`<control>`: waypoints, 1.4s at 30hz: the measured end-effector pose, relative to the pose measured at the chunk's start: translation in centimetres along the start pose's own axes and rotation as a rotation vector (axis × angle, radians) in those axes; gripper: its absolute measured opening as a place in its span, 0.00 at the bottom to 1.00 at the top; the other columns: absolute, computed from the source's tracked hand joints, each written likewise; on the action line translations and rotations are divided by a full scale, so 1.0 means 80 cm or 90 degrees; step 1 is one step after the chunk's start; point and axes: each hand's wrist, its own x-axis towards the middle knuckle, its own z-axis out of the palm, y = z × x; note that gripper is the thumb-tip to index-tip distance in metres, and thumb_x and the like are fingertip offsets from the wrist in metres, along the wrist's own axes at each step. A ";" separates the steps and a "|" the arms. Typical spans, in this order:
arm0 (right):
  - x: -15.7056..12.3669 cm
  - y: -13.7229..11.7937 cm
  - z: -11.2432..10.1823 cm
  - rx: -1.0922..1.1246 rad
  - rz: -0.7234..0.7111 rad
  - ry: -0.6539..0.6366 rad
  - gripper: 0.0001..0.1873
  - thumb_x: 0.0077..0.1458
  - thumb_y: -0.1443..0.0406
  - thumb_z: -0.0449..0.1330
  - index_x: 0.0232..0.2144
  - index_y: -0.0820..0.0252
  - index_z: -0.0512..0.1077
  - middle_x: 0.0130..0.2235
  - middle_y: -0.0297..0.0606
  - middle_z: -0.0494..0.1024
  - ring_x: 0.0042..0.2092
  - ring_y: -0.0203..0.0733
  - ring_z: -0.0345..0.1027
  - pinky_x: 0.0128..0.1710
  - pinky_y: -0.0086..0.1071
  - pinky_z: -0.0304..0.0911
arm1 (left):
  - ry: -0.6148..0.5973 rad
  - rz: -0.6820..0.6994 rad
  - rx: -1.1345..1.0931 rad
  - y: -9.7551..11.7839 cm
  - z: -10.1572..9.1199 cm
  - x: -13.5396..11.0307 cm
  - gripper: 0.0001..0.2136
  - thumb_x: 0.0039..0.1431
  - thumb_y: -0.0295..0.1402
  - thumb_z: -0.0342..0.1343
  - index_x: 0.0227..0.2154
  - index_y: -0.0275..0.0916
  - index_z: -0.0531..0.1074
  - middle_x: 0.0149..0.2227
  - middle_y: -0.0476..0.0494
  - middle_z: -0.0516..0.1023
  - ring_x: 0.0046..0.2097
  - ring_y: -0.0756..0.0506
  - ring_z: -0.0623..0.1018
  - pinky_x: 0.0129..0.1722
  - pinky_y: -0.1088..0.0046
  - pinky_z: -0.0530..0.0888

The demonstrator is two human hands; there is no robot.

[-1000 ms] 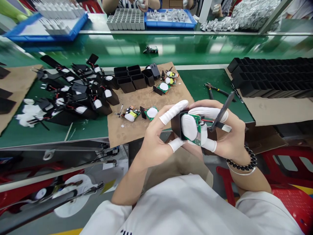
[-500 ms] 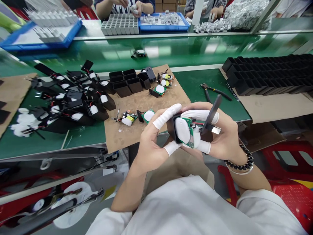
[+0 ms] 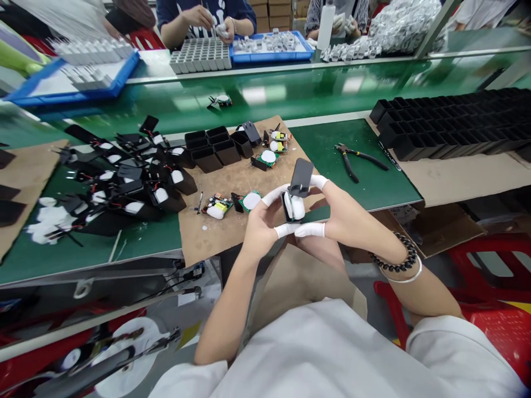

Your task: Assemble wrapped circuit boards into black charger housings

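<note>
A black plastic case (image 3: 285, 205), its opening turned to the right, is gripped by my left hand (image 3: 261, 226). White pads (image 3: 296, 208) on the circuit board stick out of that opening; most of the board is hidden inside. A flat black end cover (image 3: 301, 176) stands tilted above them. My right hand (image 3: 334, 207) closes round the case and cover from the right, thumb below and forefinger behind the cover. White finger cots cover fingertips of both hands. On the cardboard nearby lie a circuit board with yellow parts (image 3: 218, 207) and a board with a white pad (image 3: 251, 200).
Black cases (image 3: 213, 149) stand at the cardboard's back, with small boards (image 3: 267, 158) beside them. Part-filled cases (image 3: 133, 188) crowd the left. Cutting pliers (image 3: 352, 157) lie right, before rows of black cases (image 3: 456, 124). A board (image 3: 222, 100) rests on the green belt (image 3: 174, 94). Co-workers' hands (image 3: 203, 19) are opposite.
The circuit board has gone further into the case. The end cover has turned to face me. Both hands are nearer each other, and the board on the belt has shifted left in view.
</note>
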 end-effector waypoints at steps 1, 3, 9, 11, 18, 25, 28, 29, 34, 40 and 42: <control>0.003 0.008 -0.002 -0.002 0.022 0.006 0.40 0.50 0.56 0.76 0.62 0.57 0.68 0.60 0.49 0.75 0.57 0.55 0.74 0.55 0.50 0.75 | 0.012 -0.041 -0.024 -0.011 -0.003 0.002 0.38 0.36 0.38 0.80 0.55 0.42 0.78 0.56 0.37 0.81 0.60 0.35 0.80 0.65 0.54 0.73; 0.010 0.021 -0.012 -0.005 0.016 0.041 0.40 0.52 0.58 0.74 0.63 0.57 0.66 0.63 0.51 0.72 0.61 0.56 0.71 0.58 0.51 0.73 | 0.025 -0.100 -0.067 -0.022 -0.010 0.003 0.39 0.32 0.37 0.81 0.53 0.42 0.78 0.54 0.38 0.83 0.57 0.36 0.81 0.62 0.54 0.75; 0.034 0.021 -0.040 0.062 -0.144 -0.082 0.22 0.59 0.58 0.70 0.54 0.54 0.78 0.63 0.44 0.77 0.67 0.53 0.68 0.64 0.48 0.68 | -0.155 -0.191 -0.155 0.006 -0.018 -0.007 0.35 0.31 0.34 0.82 0.48 0.41 0.81 0.42 0.41 0.85 0.47 0.39 0.84 0.53 0.57 0.80; 0.040 0.021 -0.038 0.096 -0.141 -0.133 0.12 0.62 0.58 0.68 0.46 0.56 0.82 0.56 0.43 0.83 0.61 0.50 0.76 0.61 0.44 0.72 | -0.169 -0.206 -0.173 0.013 -0.018 -0.008 0.35 0.29 0.34 0.82 0.47 0.42 0.82 0.42 0.41 0.85 0.47 0.38 0.84 0.53 0.57 0.80; 0.042 0.032 -0.025 0.148 -0.086 -0.100 0.10 0.56 0.59 0.72 0.37 0.58 0.83 0.40 0.39 0.88 0.43 0.47 0.84 0.47 0.38 0.78 | -0.120 -0.214 -0.134 0.002 -0.017 -0.005 0.39 0.27 0.35 0.82 0.49 0.41 0.81 0.44 0.40 0.86 0.50 0.34 0.84 0.56 0.52 0.79; 0.008 0.017 0.012 -0.135 -0.032 0.188 0.07 0.61 0.66 0.65 0.40 0.54 0.84 0.40 0.40 0.86 0.40 0.45 0.81 0.40 0.37 0.77 | 0.168 -0.013 0.144 -0.016 0.037 0.008 0.33 0.44 0.32 0.73 0.57 0.40 0.75 0.59 0.35 0.79 0.61 0.35 0.78 0.67 0.52 0.71; 0.006 0.033 0.046 -0.214 -0.034 0.250 0.09 0.63 0.67 0.62 0.39 0.55 0.83 0.42 0.44 0.85 0.42 0.49 0.79 0.43 0.42 0.77 | 0.235 0.013 0.224 -0.037 0.054 0.022 0.31 0.48 0.29 0.69 0.58 0.41 0.72 0.58 0.35 0.77 0.61 0.35 0.78 0.65 0.52 0.73; 0.007 0.041 0.055 -0.224 -0.030 0.253 0.09 0.63 0.67 0.61 0.40 0.55 0.82 0.45 0.45 0.84 0.45 0.50 0.79 0.45 0.44 0.77 | 0.243 0.001 0.257 -0.040 0.056 0.025 0.31 0.50 0.28 0.67 0.59 0.40 0.72 0.58 0.34 0.77 0.61 0.35 0.78 0.64 0.52 0.74; 0.023 0.070 0.074 -0.208 -0.044 0.239 0.08 0.64 0.67 0.61 0.44 0.57 0.79 0.43 0.44 0.82 0.43 0.48 0.79 0.42 0.41 0.78 | 0.050 -0.097 0.448 0.003 0.027 0.017 0.37 0.52 0.22 0.60 0.67 0.36 0.64 0.67 0.26 0.68 0.68 0.30 0.71 0.67 0.47 0.70; 0.035 0.079 0.050 -0.228 -0.127 0.333 0.06 0.63 0.65 0.64 0.43 0.55 0.78 0.38 0.39 0.79 0.36 0.44 0.78 0.34 0.36 0.76 | -0.023 -0.017 0.651 0.131 -0.101 0.105 0.34 0.61 0.38 0.63 0.69 0.40 0.63 0.67 0.34 0.71 0.67 0.32 0.72 0.68 0.53 0.69; 0.037 0.084 0.047 -0.247 -0.117 0.302 0.06 0.65 0.64 0.61 0.42 0.55 0.79 0.34 0.38 0.78 0.32 0.43 0.77 0.30 0.35 0.75 | 0.050 -0.057 0.829 0.152 -0.164 0.189 0.31 0.63 0.35 0.59 0.68 0.34 0.64 0.66 0.32 0.72 0.67 0.33 0.71 0.70 0.53 0.66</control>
